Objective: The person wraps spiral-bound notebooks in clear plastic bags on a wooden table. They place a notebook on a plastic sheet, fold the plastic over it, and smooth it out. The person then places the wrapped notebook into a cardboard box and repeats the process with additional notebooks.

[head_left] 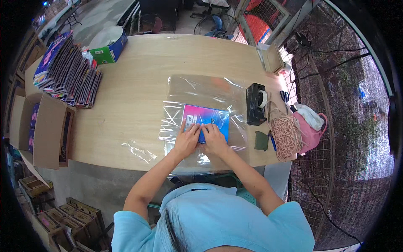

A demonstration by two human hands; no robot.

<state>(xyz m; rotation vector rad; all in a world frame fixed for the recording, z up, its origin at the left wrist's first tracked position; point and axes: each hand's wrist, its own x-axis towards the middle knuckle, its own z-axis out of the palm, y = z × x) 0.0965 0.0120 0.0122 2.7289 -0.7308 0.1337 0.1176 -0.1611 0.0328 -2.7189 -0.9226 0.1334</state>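
A pink-and-blue notebook (pixel 221 117) with a white label lies on clear plastic film (pixel 201 86) near the table's front edge. My left hand (pixel 188 140) rests on its lower left part, fingers stretched forward. Close beside it, my right hand (pixel 215 139) presses flat on the lower middle, its fingers slightly apart. The fingertips of both hands nearly meet. Shiny creases of film show around the notebook; whether a layer also covers it under my fingers I cannot make out.
Stacked spiral notebooks (pixel 69 71) and an open cardboard box (pixel 50 130) stand at left, with a green-blue box (pixel 110 50) behind. At right are a black tape dispenser (pixel 254 105), scissors (pixel 284 96), a green pouch (pixel 261 140) and a patterned bag (pixel 285 134). A loose film scrap (pixel 140 151) lies left.
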